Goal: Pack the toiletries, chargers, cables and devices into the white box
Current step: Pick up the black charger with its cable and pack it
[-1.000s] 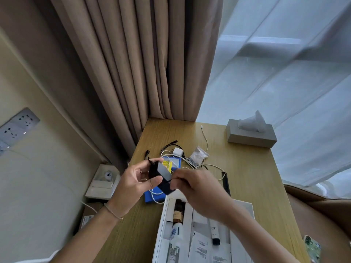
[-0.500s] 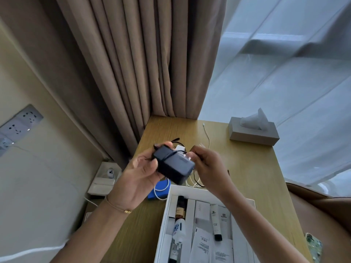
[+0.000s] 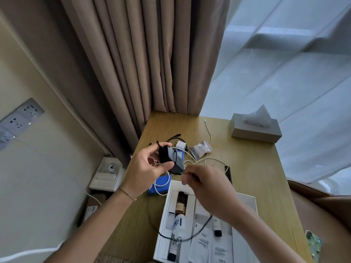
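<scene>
black charger [image 3: 170, 158], white box [image 3: 165, 221], blue case [image 3: 161, 186], tan curtain [image 3: 142, 63], grey tissue box [image 3: 254, 132]

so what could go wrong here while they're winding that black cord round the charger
The black cord hangs in a slack loop over the white box, so a pull by the right hand might snag the white bottle. The left hand grips the black charger at one end only; it could slip. Loose white cables lie close below and may tangle.
</scene>
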Demonstrator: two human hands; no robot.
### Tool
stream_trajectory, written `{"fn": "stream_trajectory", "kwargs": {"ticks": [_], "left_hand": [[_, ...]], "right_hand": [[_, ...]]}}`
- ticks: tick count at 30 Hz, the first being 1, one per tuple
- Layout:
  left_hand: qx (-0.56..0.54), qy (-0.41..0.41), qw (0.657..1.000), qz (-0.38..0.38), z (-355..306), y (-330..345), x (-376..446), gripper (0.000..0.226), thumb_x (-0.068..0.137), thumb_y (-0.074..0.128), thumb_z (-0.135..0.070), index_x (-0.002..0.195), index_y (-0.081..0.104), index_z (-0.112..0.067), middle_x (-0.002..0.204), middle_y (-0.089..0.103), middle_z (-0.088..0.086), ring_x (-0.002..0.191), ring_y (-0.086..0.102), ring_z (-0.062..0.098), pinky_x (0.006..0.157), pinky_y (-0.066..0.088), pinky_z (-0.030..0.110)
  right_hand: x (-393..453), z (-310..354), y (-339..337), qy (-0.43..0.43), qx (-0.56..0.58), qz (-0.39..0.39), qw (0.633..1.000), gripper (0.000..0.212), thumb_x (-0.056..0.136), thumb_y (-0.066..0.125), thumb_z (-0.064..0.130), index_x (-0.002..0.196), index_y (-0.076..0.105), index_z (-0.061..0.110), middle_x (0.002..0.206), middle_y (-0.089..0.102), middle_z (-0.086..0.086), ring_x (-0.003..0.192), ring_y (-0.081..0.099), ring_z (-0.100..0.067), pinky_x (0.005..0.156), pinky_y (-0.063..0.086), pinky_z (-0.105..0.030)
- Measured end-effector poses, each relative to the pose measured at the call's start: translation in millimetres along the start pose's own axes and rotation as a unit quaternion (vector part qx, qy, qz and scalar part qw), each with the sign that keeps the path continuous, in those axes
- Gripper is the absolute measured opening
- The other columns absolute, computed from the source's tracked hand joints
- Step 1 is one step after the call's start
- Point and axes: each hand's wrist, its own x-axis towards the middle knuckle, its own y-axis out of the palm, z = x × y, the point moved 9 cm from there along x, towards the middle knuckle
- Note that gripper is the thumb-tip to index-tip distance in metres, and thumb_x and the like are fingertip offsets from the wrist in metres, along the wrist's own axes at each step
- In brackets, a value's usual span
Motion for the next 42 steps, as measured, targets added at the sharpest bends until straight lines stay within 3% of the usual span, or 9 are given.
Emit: {"fn": "stream_trajectory", "kwargs": {"ticks": [2,7,14,18,20,24,28,33,42], "left_hand": [[0.021,-0.005,0.999,0.046,2.0,1.1,0.3,0.043,0.080,0.082,-0.012,0.119,0.068,-0.023,0.106,0.075,-0.003,0.098,0.071,0.016,0.085,0.056,0.029],[-0.166,-0.036,0.966,0.194,-14.4,18.4,-7.3,0.060,0.078,0.082,-0.036,0.127,0.063,-0.007,0.121,0.069,0.012,0.117,0.063,0.030,0.095,0.053,0.035],[-0.450,-0.086,0.862,0.218,-39.4,43.5,-8.7,0.068,0.074,0.086,-0.020,0.130,0.055,0.003,0.124,0.060,0.018,0.121,0.056,0.034,0.096,0.053,0.036],[-0.540,-0.103,0.826,0.126,-30.5,33.0,1.6,0.063,0.070,0.088,-0.014,0.126,0.063,-0.002,0.122,0.064,0.018,0.119,0.060,0.030,0.105,0.047,0.036],[-0.510,-0.096,0.852,0.068,-22.2,21.9,9.5,0.054,0.073,0.081,-0.013,0.124,0.065,-0.004,0.120,0.066,0.016,0.118,0.062,0.028,0.105,0.048,0.035],[-0.244,-0.043,0.969,0.005,-9.3,5.0,15.5,0.049,0.076,0.079,-0.009,0.123,0.065,-0.007,0.115,0.071,0.008,0.115,0.065,0.026,0.096,0.054,0.032],[-0.137,-0.023,0.989,0.049,1.2,-5.5,13.6,0.044,0.080,0.079,-0.012,0.122,0.067,-0.011,0.115,0.072,0.011,0.111,0.067,0.028,0.092,0.055,0.031],[-0.211,-0.050,0.950,0.224,-10.6,12.9,0.4,0.070,0.078,0.081,-0.038,0.130,0.058,0.003,0.126,0.063,0.022,0.121,0.059,0.039,0.098,0.052,0.048],[-0.550,-0.081,0.797,0.234,-44.1,30.1,3.3,0.056,0.084,0.077,-0.018,0.133,0.055,-0.001,0.123,0.062,0.016,0.121,0.057,0.031,0.107,0.047,0.043]], "right_hand": [[6.2,-5.1,-16.9,-0.020,0.035,-0.007,0.999,0.023,0.097,0.059,0.031,0.075,0.062,0.034,0.062,0.061,0.017,0.055,0.054,-0.002,0.054,0.044,-0.018],[31.4,-42.8,-42.8,0.003,0.309,-0.038,0.950,0.023,0.099,0.062,0.015,0.077,0.070,0.018,0.050,0.049,0.014,0.044,0.035,0.000,0.046,0.029,-0.014],[40.5,-41.2,-1.0,0.018,0.434,-0.077,0.897,0.036,0.100,0.056,0.020,0.068,0.069,0.029,0.059,0.057,0.010,0.054,0.050,-0.006,0.050,0.039,-0.019],[27.0,-29.3,38.1,0.066,0.450,-0.066,0.888,0.037,0.101,0.052,0.013,0.074,0.071,0.028,0.061,0.061,0.010,0.054,0.050,-0.001,0.054,0.040,-0.022],[18.1,-17.3,55.2,0.084,0.392,-0.040,0.915,0.034,0.105,0.048,0.023,0.077,0.068,0.025,0.056,0.055,0.016,0.052,0.046,0.000,0.057,0.036,-0.024],[8.1,5.4,54.0,0.075,0.328,0.022,0.941,0.037,0.106,0.046,0.029,0.084,0.070,0.013,0.055,0.045,0.007,0.054,0.040,-0.012,0.057,0.033,-0.034],[9.9,14.1,15.4,0.007,0.240,0.035,0.970,0.029,0.103,0.050,0.029,0.079,0.067,0.022,0.062,0.054,0.003,0.053,0.044,-0.009,0.055,0.037,-0.027],[29.2,-5.8,-22.1,-0.046,0.250,-0.037,0.966,0.028,0.100,0.059,0.021,0.073,0.064,0.027,0.056,0.053,0.019,0.049,0.043,0.000,0.050,0.032,-0.010],[25.8,-27.3,64.9,0.057,0.433,-0.006,0.900,0.033,0.101,0.051,0.021,0.071,0.063,0.017,0.066,0.053,-0.004,0.060,0.045,-0.008,0.058,0.038,-0.021]]}}
